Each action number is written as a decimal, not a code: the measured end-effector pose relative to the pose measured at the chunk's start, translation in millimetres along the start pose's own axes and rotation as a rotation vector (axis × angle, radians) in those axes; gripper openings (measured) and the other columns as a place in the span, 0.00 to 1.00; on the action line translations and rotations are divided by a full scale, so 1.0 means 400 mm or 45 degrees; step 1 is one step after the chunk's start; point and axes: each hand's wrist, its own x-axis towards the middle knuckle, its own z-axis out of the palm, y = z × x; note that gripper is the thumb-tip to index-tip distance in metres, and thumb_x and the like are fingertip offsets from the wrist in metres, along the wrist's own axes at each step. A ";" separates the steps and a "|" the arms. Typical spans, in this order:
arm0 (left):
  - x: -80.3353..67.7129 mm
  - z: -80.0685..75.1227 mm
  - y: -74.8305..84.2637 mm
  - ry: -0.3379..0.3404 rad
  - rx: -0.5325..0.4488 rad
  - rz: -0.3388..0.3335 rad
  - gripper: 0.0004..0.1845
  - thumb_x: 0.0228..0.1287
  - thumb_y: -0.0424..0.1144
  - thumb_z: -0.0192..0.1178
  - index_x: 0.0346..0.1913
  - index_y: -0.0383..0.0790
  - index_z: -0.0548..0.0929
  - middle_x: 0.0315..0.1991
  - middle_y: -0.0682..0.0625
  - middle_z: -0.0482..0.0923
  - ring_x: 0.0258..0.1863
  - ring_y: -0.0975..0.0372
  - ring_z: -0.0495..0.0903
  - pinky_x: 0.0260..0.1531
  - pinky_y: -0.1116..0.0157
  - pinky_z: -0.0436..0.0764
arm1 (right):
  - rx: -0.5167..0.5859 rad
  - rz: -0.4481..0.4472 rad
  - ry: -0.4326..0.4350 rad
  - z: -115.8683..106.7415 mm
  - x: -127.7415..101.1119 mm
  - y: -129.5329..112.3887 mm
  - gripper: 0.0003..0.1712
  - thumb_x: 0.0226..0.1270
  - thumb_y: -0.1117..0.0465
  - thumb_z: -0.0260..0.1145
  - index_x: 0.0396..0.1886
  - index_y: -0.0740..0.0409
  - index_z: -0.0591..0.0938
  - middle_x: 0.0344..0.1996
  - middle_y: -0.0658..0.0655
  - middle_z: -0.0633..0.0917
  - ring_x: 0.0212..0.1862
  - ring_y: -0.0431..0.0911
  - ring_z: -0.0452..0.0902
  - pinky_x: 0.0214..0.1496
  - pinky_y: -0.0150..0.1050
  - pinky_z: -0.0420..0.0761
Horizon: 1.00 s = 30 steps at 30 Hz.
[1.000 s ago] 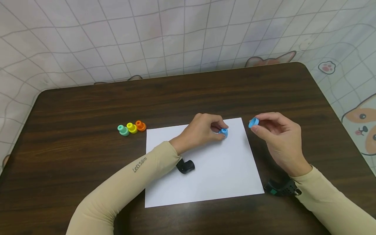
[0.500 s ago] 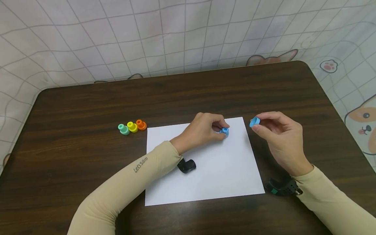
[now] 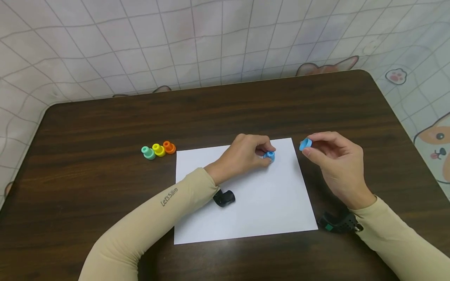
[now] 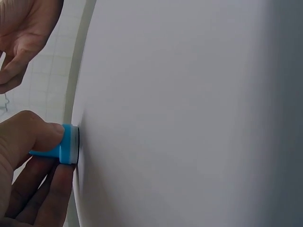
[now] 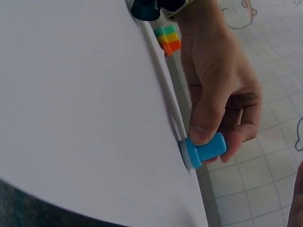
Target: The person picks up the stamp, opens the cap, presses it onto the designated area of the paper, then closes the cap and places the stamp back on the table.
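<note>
My left hand [image 3: 261,155] pinches a small blue stamp [image 3: 269,155] and holds it upright, its base pressed onto the white sheet of paper [image 3: 260,203] near the far right corner. The left wrist view shows the blue stamp [image 4: 64,145] flat against the paper [image 4: 189,113], with my thumb and fingers around its stem. In the right wrist view the same blue stamp [image 5: 203,150] sits under my left hand [image 5: 218,80]. My right hand [image 3: 311,147] hovers just past the paper's right edge and pinches a blue cap [image 3: 304,144] between thumb and fingertips.
A green stamp [image 3: 147,152], a yellow stamp [image 3: 158,150] and an orange stamp [image 3: 169,147] stand in a row left of the paper on the dark wooden table [image 3: 105,125]. Black wrist cameras [image 3: 224,198] [image 3: 339,223] hang under both forearms. A tiled wall covering rises behind the table.
</note>
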 end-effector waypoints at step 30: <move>-0.005 0.010 0.026 -0.015 0.043 -0.016 0.07 0.65 0.32 0.68 0.44 0.43 0.86 0.41 0.52 0.89 0.42 0.65 0.85 0.50 0.72 0.86 | -0.014 -0.019 0.016 0.003 0.001 -0.012 0.19 0.59 0.86 0.66 0.49 0.73 0.84 0.43 0.54 0.88 0.43 0.43 0.85 0.52 0.29 0.89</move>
